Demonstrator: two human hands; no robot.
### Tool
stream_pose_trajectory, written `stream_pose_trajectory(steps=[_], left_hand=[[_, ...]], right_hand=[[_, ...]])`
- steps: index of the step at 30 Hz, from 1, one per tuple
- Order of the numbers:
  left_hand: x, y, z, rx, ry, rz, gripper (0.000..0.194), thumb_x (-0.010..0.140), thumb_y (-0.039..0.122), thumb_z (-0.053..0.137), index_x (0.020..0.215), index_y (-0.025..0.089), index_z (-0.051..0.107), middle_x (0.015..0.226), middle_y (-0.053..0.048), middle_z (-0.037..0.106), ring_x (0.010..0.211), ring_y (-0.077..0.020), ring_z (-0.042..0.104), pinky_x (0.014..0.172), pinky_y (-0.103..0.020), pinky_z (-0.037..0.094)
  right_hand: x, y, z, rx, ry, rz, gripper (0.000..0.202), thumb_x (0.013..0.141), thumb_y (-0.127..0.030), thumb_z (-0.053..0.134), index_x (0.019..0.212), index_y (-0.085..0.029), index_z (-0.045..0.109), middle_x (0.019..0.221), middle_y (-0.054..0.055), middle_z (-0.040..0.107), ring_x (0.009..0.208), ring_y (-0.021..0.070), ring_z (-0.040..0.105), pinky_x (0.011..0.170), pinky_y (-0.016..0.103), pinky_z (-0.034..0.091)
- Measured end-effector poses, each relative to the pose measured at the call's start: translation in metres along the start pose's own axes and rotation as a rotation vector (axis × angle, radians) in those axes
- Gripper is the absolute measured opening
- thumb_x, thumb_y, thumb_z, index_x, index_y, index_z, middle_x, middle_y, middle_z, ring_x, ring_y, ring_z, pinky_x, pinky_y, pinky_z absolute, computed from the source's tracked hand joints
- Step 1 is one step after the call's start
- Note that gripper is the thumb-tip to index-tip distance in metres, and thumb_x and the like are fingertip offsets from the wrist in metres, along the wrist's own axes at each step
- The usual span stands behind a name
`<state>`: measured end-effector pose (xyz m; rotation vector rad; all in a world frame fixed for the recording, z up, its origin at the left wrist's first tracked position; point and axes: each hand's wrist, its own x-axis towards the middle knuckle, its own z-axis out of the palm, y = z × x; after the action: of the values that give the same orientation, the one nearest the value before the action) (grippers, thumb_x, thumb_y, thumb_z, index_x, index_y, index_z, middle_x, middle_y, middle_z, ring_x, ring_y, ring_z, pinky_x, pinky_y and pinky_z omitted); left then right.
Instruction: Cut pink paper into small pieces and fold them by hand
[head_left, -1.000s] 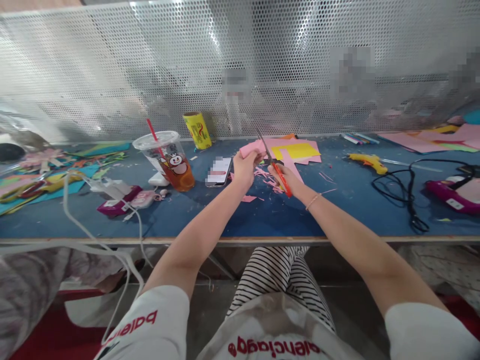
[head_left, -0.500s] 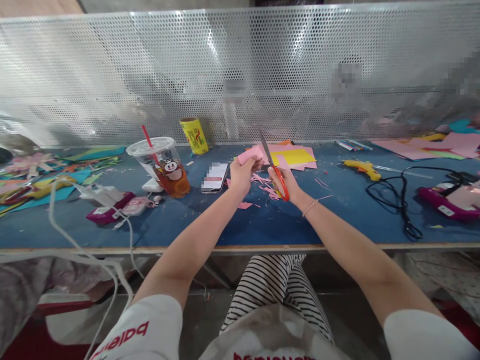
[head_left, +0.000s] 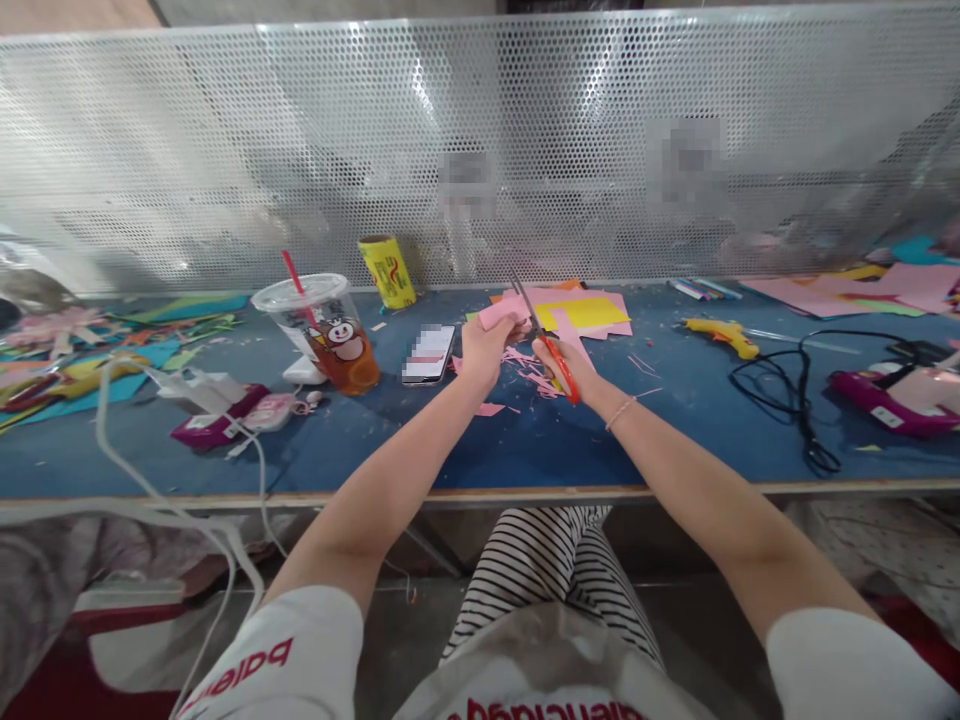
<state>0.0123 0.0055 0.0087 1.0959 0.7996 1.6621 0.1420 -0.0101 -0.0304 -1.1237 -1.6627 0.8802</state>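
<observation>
My left hand (head_left: 484, 350) is closed on a piece of pink paper (head_left: 496, 312), pinched between thumb and fingers. In my right hand (head_left: 568, 368) are scissors with orange-red handles (head_left: 561, 372), fingers wrapped round the grips. The scissor blades (head_left: 528, 304) point up and away from me at the right edge of the pink paper, a little apart. Whether they touch the paper is hard to make out. Thin pink paper strips (head_left: 529, 370) lie scattered on the blue table under both hands. Behind them, a yellow sheet (head_left: 592, 318) rests on larger pink sheets (head_left: 619, 328).
A phone (head_left: 429, 356) and a plastic cup of tea (head_left: 341, 345) stand left of my hands, with a yellow tube (head_left: 388, 272) behind. Purple power strips (head_left: 217, 425) with cables lie either side. A yellow glue gun (head_left: 724, 337) is at right. Perforated metal (head_left: 360, 150) screens the back.
The scissor blades have parted slightly and sit a little lower, with my right hand shifted slightly left. My left hand keeps hold of the pink paper.
</observation>
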Motion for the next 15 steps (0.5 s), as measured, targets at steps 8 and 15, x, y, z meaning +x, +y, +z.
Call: stream_pose_trajectory(steps=[8, 15], left_hand=[[0.0002, 0.0003, -0.0008, 0.005, -0.036, -0.012, 0.012, 0.063, 0.019, 0.066, 0.072, 0.012, 0.06, 0.061, -0.003, 0.066, 0.057, -0.0136, 0.065, 0.061, -0.025, 0.053], [-0.0001, 0.0014, -0.0001, 0.0, -0.024, -0.031, 0.011, 0.063, 0.018, 0.067, 0.07, 0.012, 0.061, 0.063, -0.004, 0.067, 0.057, -0.0132, 0.065, 0.061, -0.025, 0.053]], right_hand=[[-0.0013, -0.0016, 0.0031, 0.112, 0.053, -0.029, 0.051, 0.074, -0.07, 0.044, 0.063, -0.02, 0.04, 0.049, -0.005, 0.036, 0.047, 0.0083, 0.035, 0.045, 0.023, 0.03], [0.0012, -0.0009, 0.0015, 0.124, 0.054, 0.041, 0.051, 0.071, -0.071, 0.046, 0.066, -0.021, 0.041, 0.051, -0.005, 0.036, 0.043, 0.008, 0.034, 0.04, 0.023, 0.03]])
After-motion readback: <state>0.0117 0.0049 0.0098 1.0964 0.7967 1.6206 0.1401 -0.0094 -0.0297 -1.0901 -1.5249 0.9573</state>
